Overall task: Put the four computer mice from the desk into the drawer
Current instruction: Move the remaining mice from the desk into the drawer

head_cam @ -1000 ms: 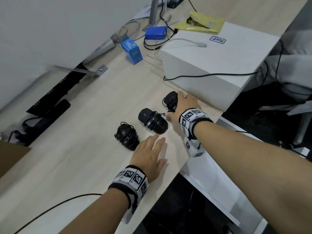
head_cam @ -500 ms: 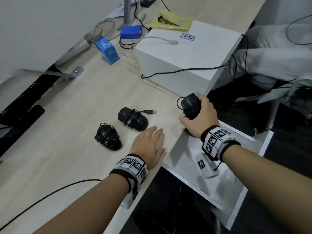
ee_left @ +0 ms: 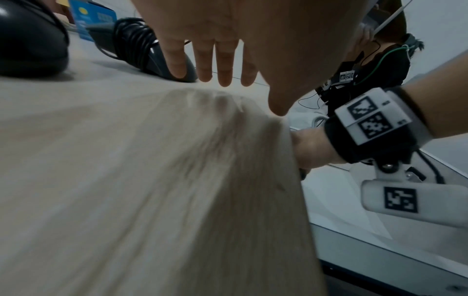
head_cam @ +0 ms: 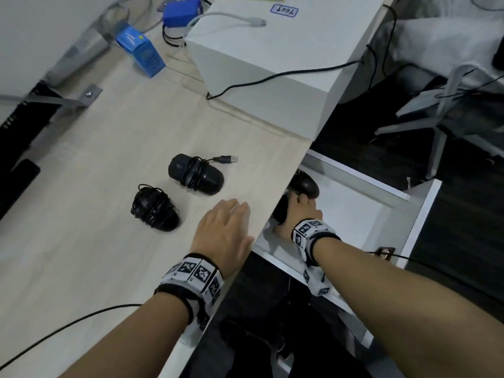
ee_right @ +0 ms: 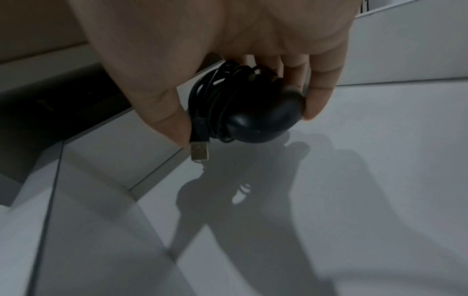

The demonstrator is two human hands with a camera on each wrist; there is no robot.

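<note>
Two black mice with their cables wrapped round them lie on the pale wooden desk [head_cam: 109, 159]: a far mouse [head_cam: 196, 174] [ee_left: 142, 50] and a near mouse [head_cam: 155, 208] [ee_left: 30, 40]. My left hand [head_cam: 226, 227] [ee_left: 215, 76] lies flat with straight fingers near the desk edge, right of both, holding nothing. My right hand [head_cam: 297, 211] [ee_right: 243, 120] is down inside the open white drawer [head_cam: 420, 214]. Between thumb and fingers it grips a third black mouse [head_cam: 304, 184] [ee_right: 263, 124] just above the drawer floor [ee_right: 354, 180], its USB plug [ee_right: 200, 150] hanging down. The desk edge hides the drawer's left part.
A large white box [head_cam: 272, 64] stands at the back of the desk with a black cable across it. Left of it are a blue carton [head_cam: 141, 50] and a blue device [head_cam: 182, 12]. A black cable [head_cam: 68, 323] crosses the near desk. A chair base [head_cam: 436, 118] stands right of the drawer.
My right hand has lifted one mouse off the desk, carried it past the edge and lowered it into the drawer. The left hand and the other two mice have stayed put.
</note>
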